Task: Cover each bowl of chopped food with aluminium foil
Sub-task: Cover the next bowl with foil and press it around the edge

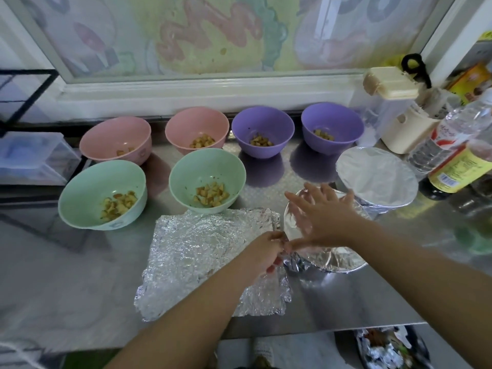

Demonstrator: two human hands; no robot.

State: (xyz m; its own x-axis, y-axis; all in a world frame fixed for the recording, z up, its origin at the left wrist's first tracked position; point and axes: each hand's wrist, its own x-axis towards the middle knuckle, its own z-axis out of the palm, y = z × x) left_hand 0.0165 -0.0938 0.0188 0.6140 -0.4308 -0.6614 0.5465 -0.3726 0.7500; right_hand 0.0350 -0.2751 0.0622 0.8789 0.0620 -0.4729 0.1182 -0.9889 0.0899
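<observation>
Left hand [266, 251] seemingly pinches the foiled bowl [336, 263] (contents hidden)

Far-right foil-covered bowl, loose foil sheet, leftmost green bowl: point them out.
far-right foil-covered bowl [376, 177]: head view, flat foil top.
loose foil sheet [197, 251]: head view, crinkled middle.
leftmost green bowl [87, 182]: head view, inner wall.

Contents of the near bowl [330, 262] and far bowl [378, 177] were hidden by foil [295, 265]. The right hand [322, 211] was motion-blurred and its finger outlines were smeared. Fingertips of the left hand [266, 251] were curled into the foil fold at the near bowl's rim and only partly seen. Part of the loose sheet [191, 251] was covered by the left forearm. Food in the left pink bowl [117, 139] was mostly masked by its rim. The label on the bottle [452, 171] was unreadable, and the bottle was cut by the right edge. A bundle [386, 350] was clipped at the bottom edge.
</observation>
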